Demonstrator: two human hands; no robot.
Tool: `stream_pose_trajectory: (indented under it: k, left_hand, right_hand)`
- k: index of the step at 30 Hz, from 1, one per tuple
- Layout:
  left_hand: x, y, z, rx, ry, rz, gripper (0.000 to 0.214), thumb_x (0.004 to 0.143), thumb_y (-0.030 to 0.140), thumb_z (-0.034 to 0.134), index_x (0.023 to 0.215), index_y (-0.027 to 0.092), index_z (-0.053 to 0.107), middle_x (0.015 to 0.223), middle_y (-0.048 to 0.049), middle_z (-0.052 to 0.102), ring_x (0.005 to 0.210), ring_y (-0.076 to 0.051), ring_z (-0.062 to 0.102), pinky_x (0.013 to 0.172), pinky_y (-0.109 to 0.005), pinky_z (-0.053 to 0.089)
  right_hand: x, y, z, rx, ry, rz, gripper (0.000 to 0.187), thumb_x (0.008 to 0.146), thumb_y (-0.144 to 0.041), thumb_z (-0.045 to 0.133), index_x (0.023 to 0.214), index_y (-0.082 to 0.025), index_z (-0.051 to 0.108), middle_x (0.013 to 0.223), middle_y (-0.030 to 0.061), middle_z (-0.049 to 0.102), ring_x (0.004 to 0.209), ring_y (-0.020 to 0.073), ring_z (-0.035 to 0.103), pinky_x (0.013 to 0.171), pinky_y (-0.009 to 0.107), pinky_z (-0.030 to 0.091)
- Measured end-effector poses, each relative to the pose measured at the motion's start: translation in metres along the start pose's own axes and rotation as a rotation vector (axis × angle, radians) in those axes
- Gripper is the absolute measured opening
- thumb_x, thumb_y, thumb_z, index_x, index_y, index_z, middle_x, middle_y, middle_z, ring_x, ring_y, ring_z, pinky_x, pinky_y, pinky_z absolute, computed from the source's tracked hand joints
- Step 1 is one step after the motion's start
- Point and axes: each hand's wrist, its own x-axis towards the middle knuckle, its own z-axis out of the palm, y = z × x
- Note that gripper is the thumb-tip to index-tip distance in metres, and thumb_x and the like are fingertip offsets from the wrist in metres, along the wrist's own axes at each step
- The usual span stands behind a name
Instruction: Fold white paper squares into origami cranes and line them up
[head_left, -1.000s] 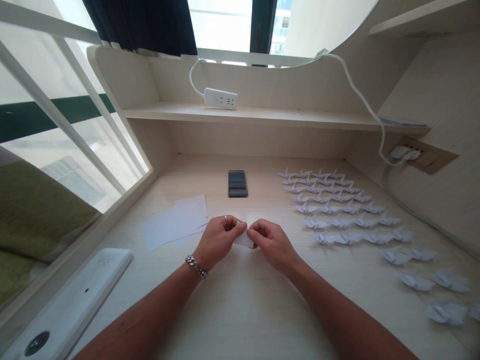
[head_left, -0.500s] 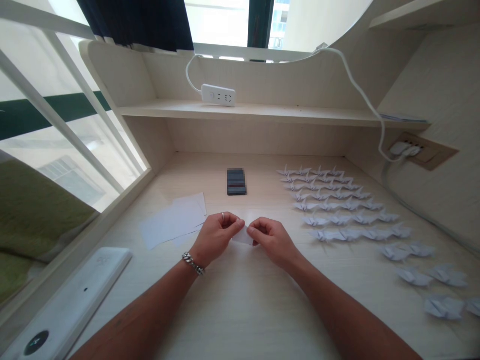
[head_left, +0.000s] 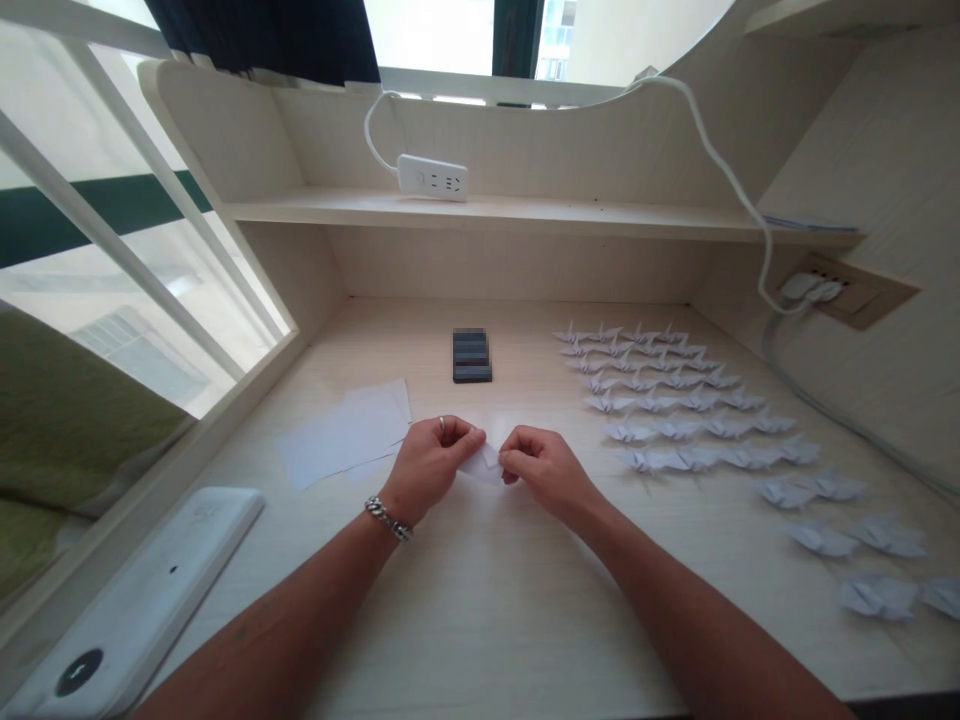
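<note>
Homelike study nook, desk (head_left: 465, 600), shelf (head_left: 570, 213), curtain (head_left: 270, 40)

No text (or number) can be read anywhere.

Pale wood-grain desktop (head_left: 465, 620) | centre, near back edge: dark pixelated rectangle (head_left: 471, 355), flat | left half: overlapping white paper sheets (head_left: 337, 440) | front left corner: long white device (head_left: 150, 590) — lying along the left edge | right half: rows of white origami cranes (head_left: 701, 402) — from near the back edge to the front right corner, shorter rows there
</note>
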Motion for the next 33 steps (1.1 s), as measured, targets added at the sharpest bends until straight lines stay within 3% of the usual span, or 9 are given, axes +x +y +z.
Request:
stream_pose_trajectory:
  k: [6, 10, 13, 16, 21, 25, 28, 33]
  left_hand:
    - [0.001, 0.000, -0.002, -0.061, 0.020, -0.016, 0.026, 0.066, 0.037, 0.075, 0.067, 0.012, 0.066, 0.061, -0.0018, 0.064, 0.057, -0.012, 0.054, 0.056, -0.024, 0.041]
    - [0.008, -0.004, -0.012, -0.159, 0.157, -0.016, 0.029, 0.063, 0.039, 0.077, 0.067, 0.013, 0.066, 0.059, -0.0001, 0.061, 0.054, -0.010, 0.050, 0.054, -0.023, 0.039]
    - [0.010, -0.007, -0.014, -0.174, 0.177, -0.015, 0.031, 0.063, 0.040, 0.078, 0.070, 0.012, 0.066, 0.060, -0.0002, 0.061, 0.054, -0.009, 0.049, 0.052, -0.022, 0.037]
    - [0.008, -0.007, -0.008, -0.151, 0.118, -0.021, 0.032, 0.066, 0.042, 0.076, 0.071, 0.012, 0.067, 0.062, -0.0010, 0.061, 0.055, -0.010, 0.050, 0.053, -0.023, 0.039]
    - [0.003, -0.004, -0.001, -0.072, -0.026, -0.026, 0.026, 0.071, 0.039, 0.071, 0.070, 0.013, 0.066, 0.059, -0.0001, 0.060, 0.056, -0.011, 0.052, 0.057, -0.024, 0.043]
    - [0.001, -0.005, -0.003, 0.145, -0.195, 0.009, 0.020, 0.073, 0.034, 0.066, 0.069, 0.014, 0.067, 0.062, -0.0015, 0.064, 0.060, -0.013, 0.055, 0.060, -0.025, 0.043]
    - [-0.001, -0.004, -0.004, 0.295, -0.257, 0.049, 0.018, 0.074, 0.031, 0.063, 0.070, 0.015, 0.069, 0.064, -0.0016, 0.065, 0.060, -0.013, 0.055, 0.057, -0.024, 0.040]
    - [-0.001, 0.002, -0.007, 0.220, -0.302, 0.004, 0.014, 0.072, 0.026, 0.062, 0.067, 0.014, 0.068, 0.059, -0.0006, 0.063, 0.057, -0.013, 0.054, 0.057, -0.024, 0.041]
  right_hand:
    - [-0.001, 0.000, -0.004, 0.033, -0.007, -0.010, 0.009, 0.070, -0.018, 0.057, 0.062, -0.017, 0.059, 0.057, -0.0010, 0.062, 0.058, 0.0131, 0.055, 0.060, 0.026, 0.042]
    - [0.000, 0.003, -0.007, 0.054, 0.010, -0.011, 0.008, 0.070, -0.017, 0.058, 0.063, -0.017, 0.061, 0.057, -0.0006, 0.061, 0.057, 0.0131, 0.054, 0.059, 0.026, 0.043]
    - [0.001, 0.004, -0.005, 0.111, 0.039, -0.006, 0.008, 0.074, -0.023, 0.060, 0.069, -0.016, 0.062, 0.061, 0.0003, 0.063, 0.060, 0.0136, 0.056, 0.060, 0.027, 0.045]
    - [0.002, 0.005, -0.001, 0.126, 0.026, -0.006, 0.018, 0.078, -0.034, 0.062, 0.079, -0.017, 0.063, 0.068, 0.0009, 0.064, 0.065, 0.0143, 0.059, 0.061, 0.027, 0.047]
    - [0.005, 0.008, -0.002, 0.133, 0.049, 0.033, 0.019, 0.078, -0.036, 0.062, 0.075, -0.017, 0.060, 0.067, -0.0009, 0.061, 0.063, 0.0134, 0.058, 0.060, 0.026, 0.048]
    - [0.004, 0.008, -0.006, 0.038, -0.003, 0.029, 0.015, 0.077, -0.031, 0.060, 0.071, -0.017, 0.060, 0.065, -0.0017, 0.058, 0.061, 0.0127, 0.055, 0.058, 0.025, 0.046]
    - [0.002, 0.006, -0.006, -0.092, -0.073, 0.012, 0.013, 0.076, -0.028, 0.060, 0.068, -0.017, 0.061, 0.063, -0.0017, 0.057, 0.061, 0.0122, 0.052, 0.057, 0.024, 0.042]
    - [0.003, 0.003, -0.010, 0.047, -0.086, 0.048, 0.012, 0.072, -0.027, 0.060, 0.066, -0.016, 0.060, 0.060, -0.0028, 0.055, 0.057, 0.0109, 0.050, 0.056, 0.024, 0.041]
